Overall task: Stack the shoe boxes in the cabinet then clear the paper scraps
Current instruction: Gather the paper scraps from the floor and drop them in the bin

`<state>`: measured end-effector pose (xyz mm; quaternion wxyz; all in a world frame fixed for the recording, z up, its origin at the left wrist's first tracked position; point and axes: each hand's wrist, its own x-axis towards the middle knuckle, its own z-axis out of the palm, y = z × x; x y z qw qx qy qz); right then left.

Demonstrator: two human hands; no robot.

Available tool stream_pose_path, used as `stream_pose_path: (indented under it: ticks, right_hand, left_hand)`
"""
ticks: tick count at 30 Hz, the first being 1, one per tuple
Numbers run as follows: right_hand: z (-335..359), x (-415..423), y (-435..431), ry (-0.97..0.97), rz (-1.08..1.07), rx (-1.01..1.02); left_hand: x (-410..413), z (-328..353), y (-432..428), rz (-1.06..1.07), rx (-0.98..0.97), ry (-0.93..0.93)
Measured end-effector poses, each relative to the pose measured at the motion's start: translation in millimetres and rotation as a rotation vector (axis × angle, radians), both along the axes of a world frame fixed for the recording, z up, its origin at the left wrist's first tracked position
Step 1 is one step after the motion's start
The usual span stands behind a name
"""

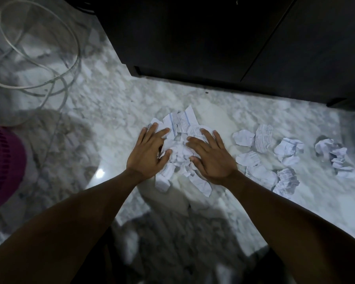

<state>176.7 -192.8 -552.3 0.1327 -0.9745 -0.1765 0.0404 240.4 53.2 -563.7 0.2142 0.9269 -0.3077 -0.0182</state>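
Two bare forearms enter from the bottom edge and reach forward over the grey-and-white marbled floor [103,103]. Left hand [147,155]: palm down, fingers [162,132] spread wide, lying on the left side of a heap of torn white lined paper scraps [179,154]; a ring sits on one finger. Right hand [210,160]: palm down, fingers likewise splayed, resting on the right side of the same heap. Neither hand has closed round anything; both press flat on the paper, thumbs turned inward toward each other with scraps between them.

The heap lies on the floor just in front of the dark cabinet [213,37], whose doors look closed. To the right of the heap, apart from the hands, loose crumpled white paper pieces [263,138] are scattered across the floor, the farthest cluster [336,154] near the right edge.

Left edge: a magenta perforated plastic basket [2,169], partly cut off by the frame. Upper left: a coiled pale cable [49,48] on the floor, blurred. No shoe boxes can be made out.
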Motion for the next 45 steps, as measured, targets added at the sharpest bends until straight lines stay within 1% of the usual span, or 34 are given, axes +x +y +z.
stream_pose_path:
  ticks: [3,5,7,10,13,14,15,17,18,19,24,26,28,32,36,41,45]
  right_hand:
    - [0.8,0.4,-3.7,0.046,0.063,-0.024]
    - [3.7,2.6,-11.1,0.130,0.139,-0.039]
    - [5.8,3.6,-17.9,0.162,0.227,-0.108]
    - [1.8,4.8,-20.6,0.121,0.319,-0.212]
    - [-2.2,2.8,-18.4,0.058,0.287,-0.152]
    - [-3.5,2.9,-17.9,0.042,0.268,-0.125]
    - [-4.8,2.8,-16.9,0.031,0.248,-0.098]
    - [-7.6,2.2,-13.7,0.019,0.186,-0.056]
    - [-8.5,1.5,-11.7,0.010,0.148,-0.041]
    - [-9.5,1.4,-9.5,-0.001,0.111,-0.024]
    - [-12.5,1.3,-5.8,-0.039,0.021,0.069]
    - [-8.5,1.5,-6.6,-0.018,-0.001,0.140]
    - [-5.1,1.0,-5.4,0.011,-0.014,0.178]
    - [-6.6,1.5,10.2,0.026,-0.104,0.126]
    - [-10.5,4.9,24.3,-0.018,-0.204,0.024]
    - [-15.5,4.2,23.0,-0.071,-0.208,-0.027]
    - [-12.9,3.9,24.3,-0.085,-0.206,0.003]
  left_hand:
    - [-2.2,-0.7,0.2,0.000,-0.019,-0.023]
    - [-2.0,-2.0,0.3,-0.031,0.032,-0.052]
    - [-0.2,-3.4,0.6,-0.065,0.096,-0.049]
    - [0.3,-4.2,2.5,-0.090,0.099,-0.033]
    - [2.3,-3.6,9.5,-0.174,0.032,0.031]
    - [3.5,-1.4,12.4,-0.218,0.054,0.045]
    - [3.6,2.1,15.1,-0.262,0.133,0.045]
    - [2.6,9.6,16.8,-0.309,0.368,0.023]
    - [1.4,11.4,15.7,-0.314,0.434,0.002]
    - [1.0,11.4,14.3,-0.309,0.439,-0.008]
    - [1.0,0.0,12.1,-0.227,0.203,-0.038]
    - [1.1,-1.5,11.1,-0.202,0.175,-0.042]
    - [1.0,-3.6,11.7,-0.211,0.190,-0.044]
    - [1.2,-4.0,11.1,-0.201,0.183,-0.046]
    - [0.7,-2.6,10.7,-0.204,0.147,-0.028]
    - [5.0,-4.3,14.2,-0.240,0.069,-0.006]
    - [5.8,-0.4,13.6,-0.227,0.012,0.083]
